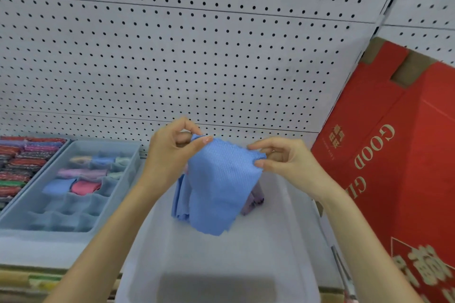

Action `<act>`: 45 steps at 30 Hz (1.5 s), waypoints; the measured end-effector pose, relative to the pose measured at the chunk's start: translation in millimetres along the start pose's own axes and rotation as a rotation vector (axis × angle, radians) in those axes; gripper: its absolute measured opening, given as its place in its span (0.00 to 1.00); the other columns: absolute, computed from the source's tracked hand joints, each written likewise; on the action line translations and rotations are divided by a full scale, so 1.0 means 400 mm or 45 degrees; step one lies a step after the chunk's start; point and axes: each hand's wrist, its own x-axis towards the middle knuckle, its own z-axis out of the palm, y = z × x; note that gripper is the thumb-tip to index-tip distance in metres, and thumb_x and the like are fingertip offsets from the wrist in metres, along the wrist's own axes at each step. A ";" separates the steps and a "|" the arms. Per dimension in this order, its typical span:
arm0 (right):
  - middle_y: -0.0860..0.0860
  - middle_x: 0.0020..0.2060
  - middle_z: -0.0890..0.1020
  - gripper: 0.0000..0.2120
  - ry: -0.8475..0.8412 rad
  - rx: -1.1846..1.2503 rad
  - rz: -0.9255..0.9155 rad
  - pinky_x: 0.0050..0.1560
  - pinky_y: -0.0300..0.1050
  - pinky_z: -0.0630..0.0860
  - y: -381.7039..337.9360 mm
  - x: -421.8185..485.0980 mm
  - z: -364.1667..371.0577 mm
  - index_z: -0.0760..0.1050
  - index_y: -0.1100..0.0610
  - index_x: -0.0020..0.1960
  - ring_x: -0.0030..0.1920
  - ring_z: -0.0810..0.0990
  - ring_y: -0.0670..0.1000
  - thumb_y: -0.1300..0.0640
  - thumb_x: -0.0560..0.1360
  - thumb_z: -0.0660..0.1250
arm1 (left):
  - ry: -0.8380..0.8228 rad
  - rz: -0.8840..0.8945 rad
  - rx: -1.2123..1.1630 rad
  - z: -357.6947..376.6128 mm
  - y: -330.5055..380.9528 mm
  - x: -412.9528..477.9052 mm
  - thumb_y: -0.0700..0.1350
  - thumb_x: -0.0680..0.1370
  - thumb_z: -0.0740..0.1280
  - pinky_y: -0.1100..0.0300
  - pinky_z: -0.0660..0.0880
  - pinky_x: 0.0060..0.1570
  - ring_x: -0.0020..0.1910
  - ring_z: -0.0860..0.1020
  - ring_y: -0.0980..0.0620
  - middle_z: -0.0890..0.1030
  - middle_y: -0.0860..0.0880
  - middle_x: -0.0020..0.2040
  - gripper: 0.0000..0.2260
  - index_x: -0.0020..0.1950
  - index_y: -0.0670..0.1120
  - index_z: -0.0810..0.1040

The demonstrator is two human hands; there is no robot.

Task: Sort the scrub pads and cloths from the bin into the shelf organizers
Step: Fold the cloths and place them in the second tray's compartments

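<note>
Pinching blue cloth in left hand, right hand over bin holding purple cloth; seeing folded cloths sitting in organizer.

Bright even light, soft shadows; wide-angle bending at edges, slight blur.

Where: on the person's head, above the white bin.
Facing: forward and a bit down, toward the pegboard wall.
Nearness: close; left hand, right hand and blue cloth sit in the middle.
</note>
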 end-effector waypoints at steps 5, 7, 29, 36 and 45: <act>0.52 0.40 0.84 0.09 0.125 -0.178 0.034 0.47 0.39 0.76 0.007 0.025 -0.005 0.82 0.52 0.46 0.39 0.80 0.48 0.65 0.70 0.73 | -0.026 -0.018 0.063 0.002 -0.002 0.000 0.39 0.73 0.72 0.70 0.58 0.24 0.24 0.58 0.56 0.64 0.46 0.23 0.10 0.36 0.41 0.72; 0.44 0.34 0.81 0.09 0.145 -0.310 0.028 0.41 0.33 0.72 0.003 0.036 -0.007 0.82 0.51 0.45 0.34 0.75 0.38 0.63 0.70 0.73 | -0.047 -0.020 0.101 0.003 -0.002 -0.001 0.39 0.74 0.71 0.72 0.59 0.24 0.22 0.58 0.56 0.63 0.51 0.21 0.10 0.36 0.41 0.72; 0.50 0.36 0.81 0.05 -0.534 0.438 -0.197 0.37 0.39 0.75 -0.097 0.041 -0.043 0.83 0.53 0.39 0.35 0.79 0.50 0.62 0.67 0.72 | -0.541 -0.139 -0.690 -0.037 0.057 0.051 0.55 0.59 0.80 0.62 0.63 0.30 0.25 0.73 0.54 0.79 0.49 0.29 0.13 0.36 0.49 0.85; 0.45 0.35 0.81 0.12 -0.242 0.458 -0.366 0.39 0.35 0.74 -0.124 0.105 0.048 0.83 0.49 0.38 0.37 0.78 0.46 0.67 0.67 0.72 | -0.515 -0.104 -0.854 0.027 0.112 0.074 0.37 0.68 0.74 0.64 0.76 0.35 0.32 0.80 0.53 0.81 0.50 0.34 0.08 0.36 0.50 0.83; 0.46 0.32 0.83 0.15 0.027 0.525 -0.437 0.38 0.37 0.77 -0.129 0.090 0.073 0.80 0.48 0.34 0.36 0.82 0.47 0.70 0.64 0.70 | -0.441 -0.200 -1.008 0.052 0.104 0.060 0.37 0.72 0.66 0.65 0.74 0.32 0.32 0.77 0.54 0.79 0.52 0.36 0.05 0.41 0.46 0.72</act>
